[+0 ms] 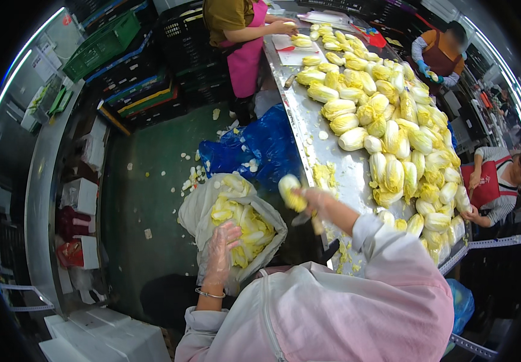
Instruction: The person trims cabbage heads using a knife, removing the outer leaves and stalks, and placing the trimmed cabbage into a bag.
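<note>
My right hand, in a clear plastic glove and blurred, grips a small napa cabbage above the near edge of a metal table. A knife shows just under that hand, its blade towards the sack; whether the fingers hold it too is unclear. My left hand, also gloved, has its fingers apart over the side of a white woven sack. Loose yellow cabbage leaves fill the sack's mouth. Many napa cabbages are piled on the metal table.
Blue plastic sheeting and cut scraps lie on the green floor. Stacked crates stand at the back left, white foam boxes at lower left. Co-workers stand by the table: one in a pink apron, others across it.
</note>
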A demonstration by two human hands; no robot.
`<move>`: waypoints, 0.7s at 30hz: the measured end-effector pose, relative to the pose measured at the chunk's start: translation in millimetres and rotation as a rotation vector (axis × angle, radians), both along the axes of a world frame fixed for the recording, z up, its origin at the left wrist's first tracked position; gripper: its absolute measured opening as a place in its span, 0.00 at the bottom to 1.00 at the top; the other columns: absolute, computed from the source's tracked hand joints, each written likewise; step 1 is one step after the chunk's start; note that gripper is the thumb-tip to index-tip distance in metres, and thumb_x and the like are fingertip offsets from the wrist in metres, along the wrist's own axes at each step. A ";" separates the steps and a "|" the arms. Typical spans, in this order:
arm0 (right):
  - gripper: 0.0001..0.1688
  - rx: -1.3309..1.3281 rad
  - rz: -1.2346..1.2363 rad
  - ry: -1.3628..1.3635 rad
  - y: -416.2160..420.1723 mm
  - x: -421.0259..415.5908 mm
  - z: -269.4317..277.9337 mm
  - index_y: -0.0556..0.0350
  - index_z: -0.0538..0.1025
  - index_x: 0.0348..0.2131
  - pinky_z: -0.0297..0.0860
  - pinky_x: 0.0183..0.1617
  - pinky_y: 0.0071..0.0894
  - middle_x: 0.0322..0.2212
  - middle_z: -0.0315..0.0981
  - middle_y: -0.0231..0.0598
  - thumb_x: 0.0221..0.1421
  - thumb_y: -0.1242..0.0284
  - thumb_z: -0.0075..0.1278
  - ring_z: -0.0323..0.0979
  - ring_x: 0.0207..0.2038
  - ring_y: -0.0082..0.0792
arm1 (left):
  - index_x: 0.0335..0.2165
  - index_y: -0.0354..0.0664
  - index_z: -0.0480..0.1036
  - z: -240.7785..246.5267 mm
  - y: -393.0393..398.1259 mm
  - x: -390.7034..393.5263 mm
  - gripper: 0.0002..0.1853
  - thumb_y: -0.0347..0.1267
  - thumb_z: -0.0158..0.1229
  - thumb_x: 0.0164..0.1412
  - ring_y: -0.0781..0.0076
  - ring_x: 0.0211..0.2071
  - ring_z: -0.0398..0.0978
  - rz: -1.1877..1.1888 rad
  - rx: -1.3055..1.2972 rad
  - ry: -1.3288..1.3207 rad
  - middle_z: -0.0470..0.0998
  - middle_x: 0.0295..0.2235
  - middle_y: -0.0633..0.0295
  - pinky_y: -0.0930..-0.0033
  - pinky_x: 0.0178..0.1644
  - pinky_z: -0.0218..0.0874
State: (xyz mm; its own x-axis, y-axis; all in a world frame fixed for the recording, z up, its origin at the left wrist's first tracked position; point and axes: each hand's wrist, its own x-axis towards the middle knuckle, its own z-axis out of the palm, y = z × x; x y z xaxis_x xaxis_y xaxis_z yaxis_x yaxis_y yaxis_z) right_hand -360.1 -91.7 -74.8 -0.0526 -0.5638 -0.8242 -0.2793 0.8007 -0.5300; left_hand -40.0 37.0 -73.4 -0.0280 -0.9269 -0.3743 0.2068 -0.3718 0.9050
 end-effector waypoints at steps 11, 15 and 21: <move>0.18 -0.671 -0.557 -0.670 -106.3 -73.5 76.8 0.57 0.76 0.42 0.60 0.25 0.27 0.31 0.81 0.36 0.66 0.60 0.51 0.54 0.16 0.22 | 0.54 0.35 0.71 -8.9 -3.3 -3.0 0.31 0.53 0.50 0.70 0.67 0.45 0.78 -0.122 0.000 -0.246 0.80 0.45 0.53 0.66 0.49 0.68; 0.14 -0.259 -0.348 -0.809 32.0 -22.3 31.6 0.50 0.78 0.43 0.58 0.17 0.19 0.27 0.80 0.31 0.57 0.66 0.57 0.61 0.16 0.17 | 0.52 0.34 0.72 -16.2 -10.7 -11.8 0.28 0.49 0.53 0.70 0.69 0.43 0.78 -0.239 0.014 -0.277 0.80 0.44 0.54 0.69 0.48 0.69; 0.17 -0.048 0.020 -0.875 174.3 37.7 46.2 0.62 0.77 0.42 0.63 0.22 0.21 0.27 0.78 0.36 0.60 0.67 0.60 0.65 0.18 0.19 | 0.54 0.35 0.71 -24.4 -19.9 -17.8 0.26 0.45 0.56 0.69 0.71 0.44 0.76 -0.305 0.099 -0.252 0.79 0.46 0.54 0.70 0.47 0.67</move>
State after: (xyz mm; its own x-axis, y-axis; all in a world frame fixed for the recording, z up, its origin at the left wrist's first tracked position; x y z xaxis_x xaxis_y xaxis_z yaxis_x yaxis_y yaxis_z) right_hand -322.4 82.6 -28.5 0.5977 -0.5928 -0.5398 0.2294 0.7716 -0.5933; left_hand -57.8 17.1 -97.8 -0.1920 -0.8492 -0.4920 -0.1496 -0.4701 0.8698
